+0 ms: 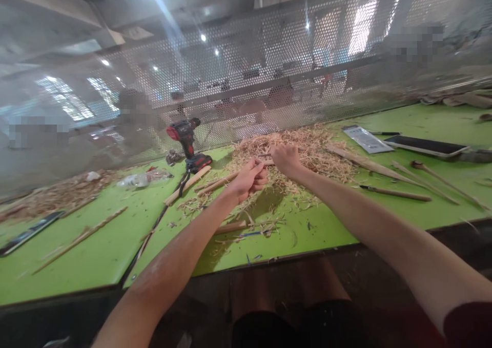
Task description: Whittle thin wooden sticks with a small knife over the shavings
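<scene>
Head view. Both hands were stretched out over the green worktop (96,256), meeting on a thin wooden stick (226,179) that lay across the near edge of a heap of pale shavings (307,150). The left hand (248,180) was curled around the stick's middle; the right hand (285,158) was fisted at the stick's far end, over the shavings, though what it gripped besides the wood could not be made out. To work such a slender piece well, the left hand's hold would judgeably need to stay firm and close to the worked end, so the stick would not flex or roll.

The stick was straight, narrow and light brown; the shavings were curly, fibrous and straw-coloured. More sticks (395,192) lay to the right, some tapering to points. A red-and-black cordless drill (188,140) stood upright behind the left hand. A flat dark tray (426,146) rested further right, and a perforated metal screen (269,61) closed the worktop's far side.
</scene>
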Motion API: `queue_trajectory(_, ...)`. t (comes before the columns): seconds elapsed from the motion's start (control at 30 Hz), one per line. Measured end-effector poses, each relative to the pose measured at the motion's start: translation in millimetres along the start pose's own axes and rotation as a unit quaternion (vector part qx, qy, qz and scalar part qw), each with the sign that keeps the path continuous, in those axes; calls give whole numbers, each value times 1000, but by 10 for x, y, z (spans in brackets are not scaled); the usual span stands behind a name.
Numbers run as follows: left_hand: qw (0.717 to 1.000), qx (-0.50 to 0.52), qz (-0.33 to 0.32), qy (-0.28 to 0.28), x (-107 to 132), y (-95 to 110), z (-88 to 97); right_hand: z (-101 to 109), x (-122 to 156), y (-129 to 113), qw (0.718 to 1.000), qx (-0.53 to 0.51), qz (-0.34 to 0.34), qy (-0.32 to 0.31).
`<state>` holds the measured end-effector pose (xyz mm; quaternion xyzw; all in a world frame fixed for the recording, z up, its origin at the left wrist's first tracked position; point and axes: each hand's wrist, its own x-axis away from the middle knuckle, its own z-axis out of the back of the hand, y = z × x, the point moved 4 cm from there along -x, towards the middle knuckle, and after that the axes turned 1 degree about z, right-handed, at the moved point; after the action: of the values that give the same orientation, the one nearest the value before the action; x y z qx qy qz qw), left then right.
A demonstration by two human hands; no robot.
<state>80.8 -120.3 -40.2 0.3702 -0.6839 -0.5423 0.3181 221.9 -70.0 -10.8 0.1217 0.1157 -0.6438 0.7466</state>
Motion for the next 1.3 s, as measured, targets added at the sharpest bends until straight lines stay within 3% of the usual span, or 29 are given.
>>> queue_trajectory(0.33, 1000, -15, 18, 19, -14, -44, 18, -117, -102, 219, 1000, -7, -30, 0)
queue_trajectory(0.5, 997, -31, 18, -72, 95, 18, -78, -167, -122, 693, 989, -7, -145, -33)
queue_trajectory(0.6, 997, -3, -14, -77, 106, 60, -87, -75, -124, 846, 984, -19, -179, -2)
queue_trajectory(0.67, 998, 5, -13, -63, 75, 37, -52, 20, -136, 779, 986, -31, -164, 24)
queue_trajectory(0.8, 999, 22, -12, -41, -12, -33, 37, 198, -106, 424, 995, -34, -78, 49)
queue_trajectory(1.0, 998, 50, -26, -13, -45, -23, 53, 182, 35, 21, 999, -27, 25, 5)
queue_trajectory(1.3, 996, 14, -26, 78, 44, 56, -75, 76, 64, -70, 1000, 2, 6, 17)
